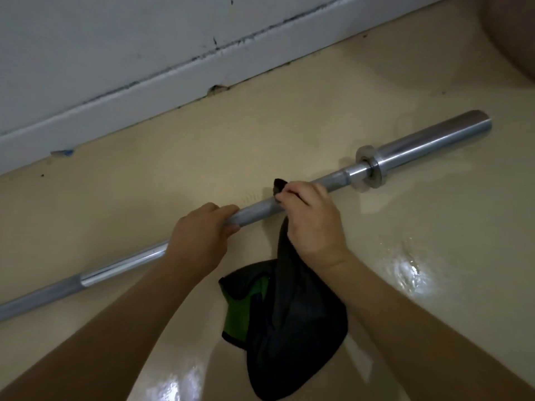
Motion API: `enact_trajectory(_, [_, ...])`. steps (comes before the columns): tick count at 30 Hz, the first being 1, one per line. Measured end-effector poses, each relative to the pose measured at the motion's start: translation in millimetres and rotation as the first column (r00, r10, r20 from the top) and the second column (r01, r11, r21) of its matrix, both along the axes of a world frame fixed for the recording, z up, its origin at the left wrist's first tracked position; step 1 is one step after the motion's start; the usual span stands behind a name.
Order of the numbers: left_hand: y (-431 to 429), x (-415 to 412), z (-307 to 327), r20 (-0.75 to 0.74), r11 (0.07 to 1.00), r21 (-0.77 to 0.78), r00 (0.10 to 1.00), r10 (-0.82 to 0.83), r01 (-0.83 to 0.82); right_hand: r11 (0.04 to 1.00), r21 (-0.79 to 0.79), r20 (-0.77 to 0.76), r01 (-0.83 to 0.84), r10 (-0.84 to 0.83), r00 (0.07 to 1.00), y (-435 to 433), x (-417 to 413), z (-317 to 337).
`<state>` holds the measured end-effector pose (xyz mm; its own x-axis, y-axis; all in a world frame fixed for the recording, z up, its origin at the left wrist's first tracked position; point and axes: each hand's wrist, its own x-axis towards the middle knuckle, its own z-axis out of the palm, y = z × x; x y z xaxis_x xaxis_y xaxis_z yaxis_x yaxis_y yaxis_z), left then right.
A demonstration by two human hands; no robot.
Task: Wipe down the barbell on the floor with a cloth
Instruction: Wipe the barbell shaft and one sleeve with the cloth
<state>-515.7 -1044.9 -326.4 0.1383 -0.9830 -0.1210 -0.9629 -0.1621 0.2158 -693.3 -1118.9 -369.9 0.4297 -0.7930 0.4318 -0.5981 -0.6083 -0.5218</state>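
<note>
Barbell (304, 195): bare metal; sleeve (428, 143) and collar polished and glossy, grip section of the shaft duller and matt grey.
Cloth (289, 328): soft dark fabric, matt, with a green panel.
Floor (419, 270): smooth cream coating, glossy, bright reflections shown.
Skirting board (144, 105): painted white, matt, chipped and scuffed.

1x barbell (341, 176), 1x cloth (289, 328), 2x hands (199, 238) (312, 224)

No readable text, label, brand, number anywhere.
</note>
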Motion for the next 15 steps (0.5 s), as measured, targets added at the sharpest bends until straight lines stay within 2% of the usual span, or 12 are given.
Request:
enact_trajectory(1, [-1.7, 2.7, -1.5, -0.016, 1.0, 0.014, 1.0, -0.013, 0.013, 0.999, -0.036, -0.028, 0.013, -0.014, 1.0, -14.5, -13.5, -2.1])
enact_trajectory(2, [-3.9, 4.8, -3.2, -0.031, 0.999, 0.029, 0.999, -0.014, 0.015, 0.993, -0.048, -0.005, 0.11, -0.11, 0.994, -25.9, -24.1, -2.6])
enact_trajectory(4, [-7.9, 8.4, -6.4, -0.036, 0.998, 0.053, 0.999, -0.017, 0.019, 0.93, 0.079, 0.108, 0.36, -0.367, 0.924, -30.6, -22.6, -0.1])
enact_trajectory(5, [-9.2, 10.0, -8.3, -0.031, 0.998, 0.056, 0.999, -0.033, 0.034, 0.893, 0.136, 0.135, 0.428, -0.445, 0.885, -23.8, -8.8, 0.2])
enact_trajectory(6, [-10.8, 11.5, -9.9, -0.03, 0.997, 0.055, 0.999, -0.044, 0.046, 0.891, 0.168, 0.134, 0.421, -0.444, 0.886, -15.0, 7.9, 0.5])
enact_trajectory(7, [-12.5, 13.1, -10.6, -0.034, 0.997, 0.052, 0.998, -0.053, 0.055, 0.926, 0.149, 0.122, 0.347, -0.365, 0.923, -7.2, 19.6, -1.1])
enact_trajectory(9, [-13.9, 15.3, -11.7, -0.072, 0.997, 0.056, 0.996, -0.048, 0.053, 0.995, 0.03, 0.057, 0.093, -0.095, 0.994, -8.1, 15.9, -4.7])
enact_trajectory(10, [-13.4, 14.7, -11.9, -0.102, 0.997, 0.063, 0.994, -0.037, 0.044, 0.999, -0.022, 0.024, 0.045, -0.045, 0.999, -20.5, 2.8, -6.0])
enact_trajectory(11, [-12.0, 13.0, -12.5, -0.118, 0.997, 0.061, 0.992, -0.034, 0.042, 0.995, -0.05, 0.02, 0.09, -0.089, 0.996, -33.6, -10.2, -7.3])
enact_trajectory(12, [-10.0, 10.3, -14.5, -0.096, 0.998, 0.056, 0.995, -0.035, 0.041, 0.978, -0.028, 0.056, 0.205, -0.203, 0.978, -41.9, -19.8, -5.2])
enact_trajectory(14, [-6.5, 4.8, -20.4, 0.038, 0.997, 0.069, 0.999, -0.026, 0.023, 0.895, 0.112, 0.127, 0.432, -0.444, 0.887, -39.7, -18.2, -0.5])
enact_trajectory(15, [-7.3, 3.1, -21.6, 0.082, 0.997, 0.079, 0.997, -0.012, 0.006, 0.881, 0.16, 0.134, 0.446, -0.467, 0.874, -31.9, -9.0, 0.8])
